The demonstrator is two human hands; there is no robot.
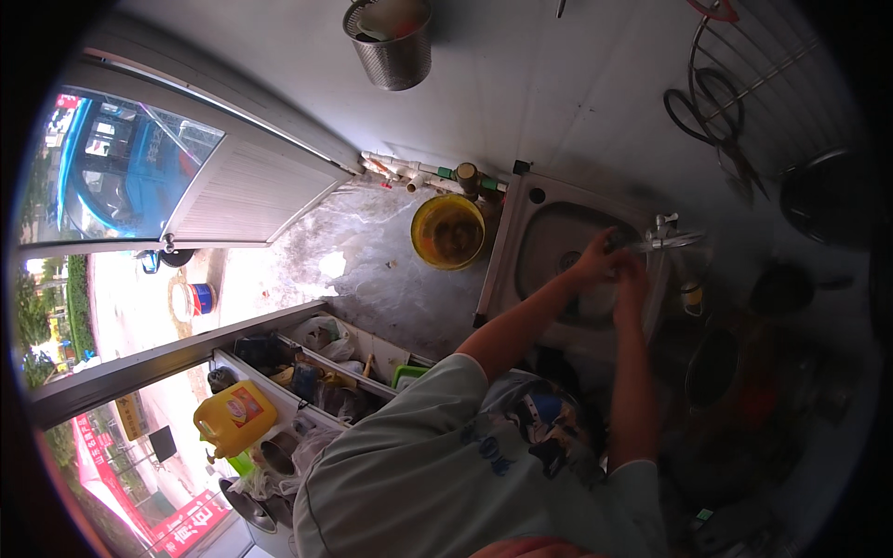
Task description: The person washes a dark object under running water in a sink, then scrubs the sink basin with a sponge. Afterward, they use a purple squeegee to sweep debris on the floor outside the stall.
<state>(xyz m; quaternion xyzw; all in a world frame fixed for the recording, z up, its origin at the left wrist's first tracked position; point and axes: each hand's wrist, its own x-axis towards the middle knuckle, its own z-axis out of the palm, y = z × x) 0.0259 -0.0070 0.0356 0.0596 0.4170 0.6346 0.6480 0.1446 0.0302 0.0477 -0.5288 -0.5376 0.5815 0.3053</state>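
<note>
My left hand (596, 262) and my right hand (630, 273) are close together over the basin of a stainless steel sink (534, 240), and their fingers appear to meet. A metal tap (666, 234) on the sink's edge points its spout toward them. Something small and dark shows by the left fingertips; shadow and blur hide whether it is held. The sink drain (569, 261) lies just beyond the left hand.
A yellow bucket (448, 232) with murky contents stands on the wet floor beside the sink. Scissors (725, 132) hang from a wire rack. A perforated metal holder (394, 52) is on the wall. Shelves hold a yellow jug (235, 418) near an open door (230, 174).
</note>
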